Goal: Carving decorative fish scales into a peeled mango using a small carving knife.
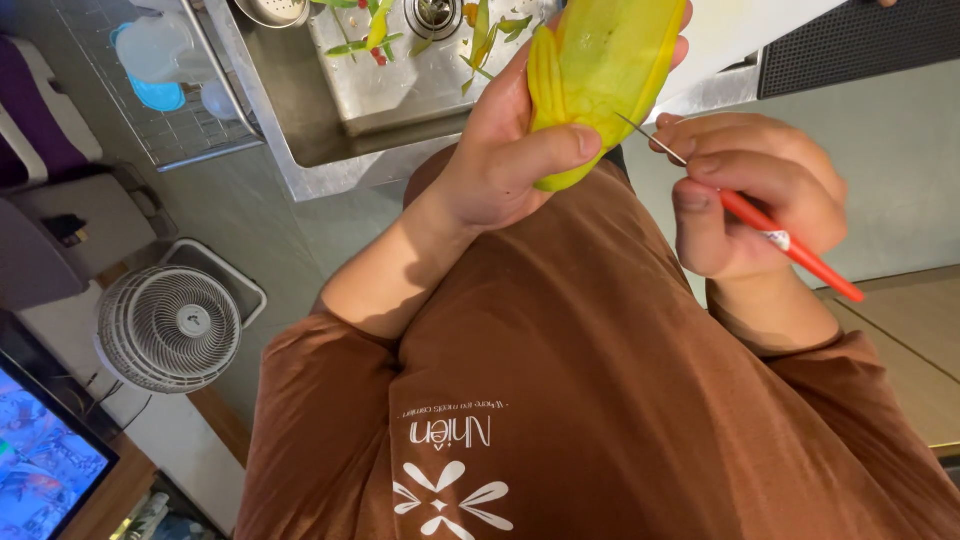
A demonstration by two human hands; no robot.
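L hand [500, 165] grips 1 yellow fruit [600, 70] | R hand [755, 195] pinches 1 red-handled knife [770, 235] | 1 sink [420, 70]

Two hands are in view, the left hand [500, 165] and the right hand [755, 195]. One yellow-green carved fruit [600, 80]. One thin-bladed carving knife [770, 235] with a red handle. One steel sink [420, 70] with two drain openings, holding several green and yellow peel scraps. One white fan [170, 328]. One wire rack [160, 120]. One screen [45, 460]
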